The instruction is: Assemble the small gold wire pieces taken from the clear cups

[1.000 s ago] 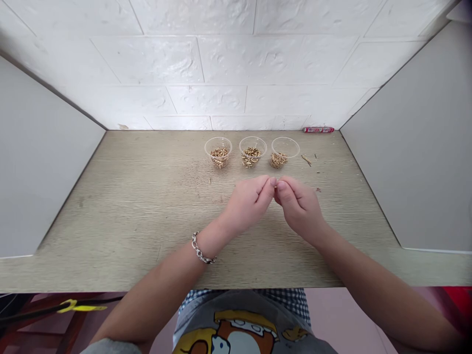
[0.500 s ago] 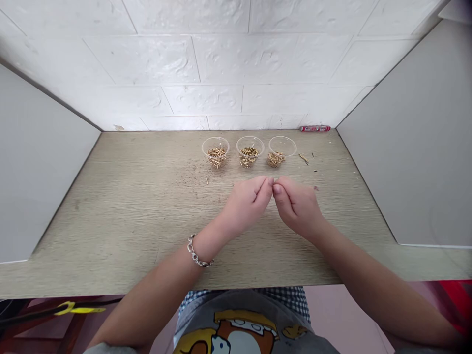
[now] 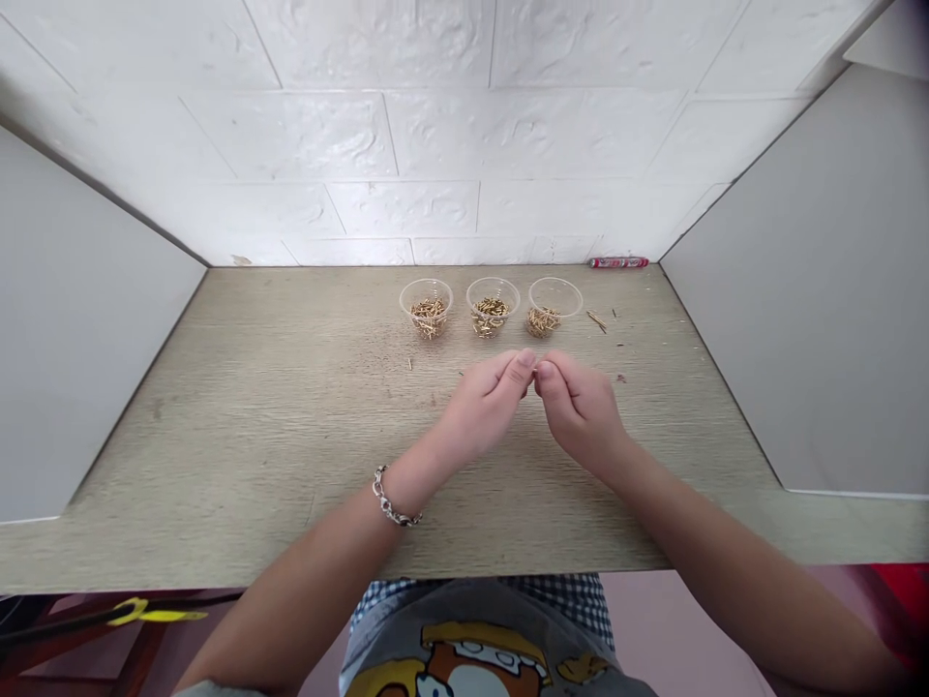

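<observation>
My left hand [image 3: 494,397], with a chain bracelet [image 3: 392,501] on its wrist, and my right hand [image 3: 581,402] meet fingertip to fingertip above the table. Both are closed in a pinch. Between the thumbs a sliver of a small brass-coloured pin [image 3: 535,372] shows; the fingers hide most of it. Just beyond the hands, three clear plastic cups stand in a row: a left cup [image 3: 427,287], a middle cup [image 3: 494,287] and a right cup [image 3: 555,287]. Each holds many small brass-coloured pins, and the right cup has a lower heap than the others.
Some loose pins [image 3: 597,321] lie right of the cups, and a single pin [image 3: 410,364] lies in front of the left cup. A red printed tube [image 3: 618,262] rests against the white brick-pattern wall [image 3: 435,136]. Grey panels [image 3: 820,290] bound the wooden table [image 3: 239,416] at both sides.
The view has tilted up slightly. My hands stay together, with the left thumb and fingers shifted a little, and a bit of the pin now shows between them.
</observation>
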The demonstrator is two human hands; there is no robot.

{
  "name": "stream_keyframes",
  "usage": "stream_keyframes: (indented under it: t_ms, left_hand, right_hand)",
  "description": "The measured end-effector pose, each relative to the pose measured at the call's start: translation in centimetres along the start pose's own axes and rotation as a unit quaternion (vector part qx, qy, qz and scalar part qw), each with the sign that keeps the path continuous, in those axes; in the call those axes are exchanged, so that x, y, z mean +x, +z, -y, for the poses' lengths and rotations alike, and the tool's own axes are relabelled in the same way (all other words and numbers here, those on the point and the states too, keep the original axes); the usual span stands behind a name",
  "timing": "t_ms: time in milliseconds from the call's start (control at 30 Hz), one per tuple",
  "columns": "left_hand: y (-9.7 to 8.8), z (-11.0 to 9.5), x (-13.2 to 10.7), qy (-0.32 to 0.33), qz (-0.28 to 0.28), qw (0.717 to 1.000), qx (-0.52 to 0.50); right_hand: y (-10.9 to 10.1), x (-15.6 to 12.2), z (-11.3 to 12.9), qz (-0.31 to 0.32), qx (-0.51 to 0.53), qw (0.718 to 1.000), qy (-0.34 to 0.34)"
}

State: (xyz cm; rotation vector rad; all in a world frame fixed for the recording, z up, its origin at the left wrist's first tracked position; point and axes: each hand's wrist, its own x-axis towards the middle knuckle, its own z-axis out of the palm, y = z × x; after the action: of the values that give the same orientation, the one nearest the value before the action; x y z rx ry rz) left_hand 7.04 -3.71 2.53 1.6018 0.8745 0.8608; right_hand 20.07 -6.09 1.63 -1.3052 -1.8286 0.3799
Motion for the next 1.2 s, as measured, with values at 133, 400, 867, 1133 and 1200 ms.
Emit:
stream_keyframes:
  t_ms: [133, 400, 867, 1133, 1200]
  left_hand:
    - [0.0, 0.1, 0.1, -0.014, -0.001, 0.998, -0.054]
    - [-0.3, -0.1, 0.2, -0.067, 0.012, 0.988, -0.137]
    - [-0.4, 0.1, 0.2, -0.083, 0.011, 0.988, -0.132]
    - [-0.3, 0.4, 0.4, -0.091, 0.017, 0.983, -0.157]
    - [-0.3, 0.8, 0.5, -0.092, 0.015, 0.986, -0.136]
  right_hand:
    - [0.0, -0.1, 0.0, 0.003, 0.009, 1.0, 0.013]
    - [-0.4, 0.2, 0.3, -0.056, 0.027, 0.998, -0.01]
    - [-0.2, 0.4, -0.2, -0.096, -0.033, 0.987, -0.127]
    - [-0.2, 0.3, 0.0, -0.094, -0.034, 0.989, -0.106]
    - [-0.3, 0.4, 0.1, -0.099, -0.033, 0.99, -0.092]
